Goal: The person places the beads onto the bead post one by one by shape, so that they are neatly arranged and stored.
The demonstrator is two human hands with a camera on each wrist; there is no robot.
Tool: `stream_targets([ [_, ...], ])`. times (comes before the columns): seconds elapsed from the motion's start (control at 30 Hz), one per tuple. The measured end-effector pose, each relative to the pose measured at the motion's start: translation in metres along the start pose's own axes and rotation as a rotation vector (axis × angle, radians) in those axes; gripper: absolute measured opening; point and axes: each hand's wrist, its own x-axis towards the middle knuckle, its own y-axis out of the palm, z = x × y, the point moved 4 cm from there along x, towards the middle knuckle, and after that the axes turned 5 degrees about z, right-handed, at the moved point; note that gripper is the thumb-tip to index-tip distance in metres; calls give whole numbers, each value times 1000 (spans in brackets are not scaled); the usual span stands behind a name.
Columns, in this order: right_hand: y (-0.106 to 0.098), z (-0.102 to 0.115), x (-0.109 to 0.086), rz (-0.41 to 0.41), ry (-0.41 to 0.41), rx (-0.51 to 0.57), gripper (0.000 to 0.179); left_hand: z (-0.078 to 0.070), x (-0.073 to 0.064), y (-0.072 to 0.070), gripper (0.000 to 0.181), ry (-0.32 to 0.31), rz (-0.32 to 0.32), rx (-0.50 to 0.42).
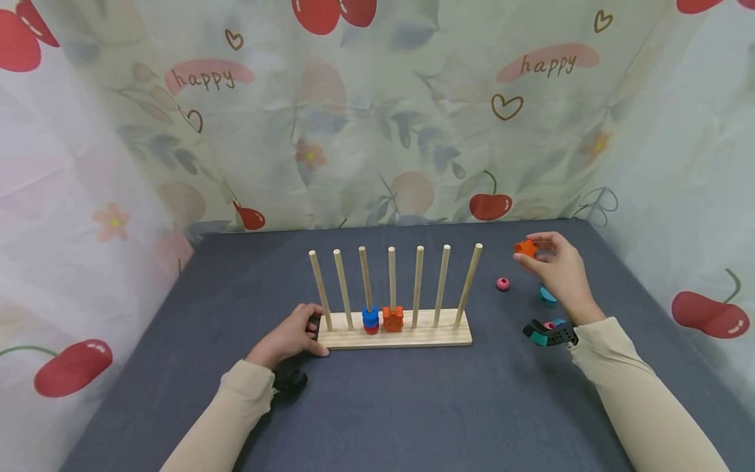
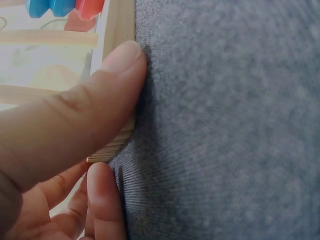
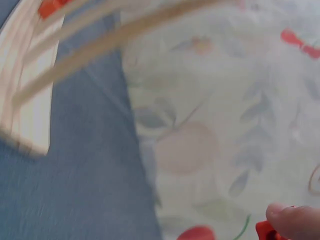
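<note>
A wooden peg board (image 1: 430, 335) with a row of several upright pegs stands mid-table. My left hand (image 1: 290, 335) grips its left end, thumb (image 2: 112, 82) along the front edge and fingers round the corner. Blue beads (image 1: 370, 314) sit above a red bead (image 1: 371, 330) on the third peg from the left. Orange star-shaped beads (image 1: 393, 320) are on the middle peg. Off the board's right end, my right hand (image 1: 560, 272) pinches another orange star-shaped bead (image 1: 524, 248) between thumb and fingers, raised above the table. The right wrist view catches only part of this bead (image 3: 265, 231).
A pink round bead (image 1: 503, 284) lies right of the board. Under the right forearm are a blue bead (image 1: 547, 296) and more pieces, partly hidden by the wrist strap (image 1: 551, 333). A patterned cloth (image 1: 366, 131) hangs behind the dark table (image 1: 377, 406).
</note>
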Motion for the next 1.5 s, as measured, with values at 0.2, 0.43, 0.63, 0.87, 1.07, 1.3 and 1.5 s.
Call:
stream_targets([
  [0.2, 1, 32, -12, -50, -124, 93, 54, 0, 0, 0, 77, 10, 2, -1],
  [0.43, 0, 60, -24, -54, -196, 128, 50, 1, 1, 0, 77, 13, 1, 5],
  [0.63, 1, 79, -35, 11, -214, 214, 47, 1, 1, 0, 76, 13, 3, 2],
  [0.87, 0, 98, -47, 54, -294, 398, 43, 1, 1, 0, 76, 21, 3, 1],
  [1.07, 7, 111, -57, 135, -362, 530, 37, 0, 0, 0, 75, 13, 3, 0],
  [1.3, 14, 121, -64, 118, -438, 579, 27, 0, 1, 0, 75, 9, 4, -3],
  [1.5, 14, 130, -69, 72, -471, 559, 28, 0, 0, 0, 76, 2, 5, 1],
])
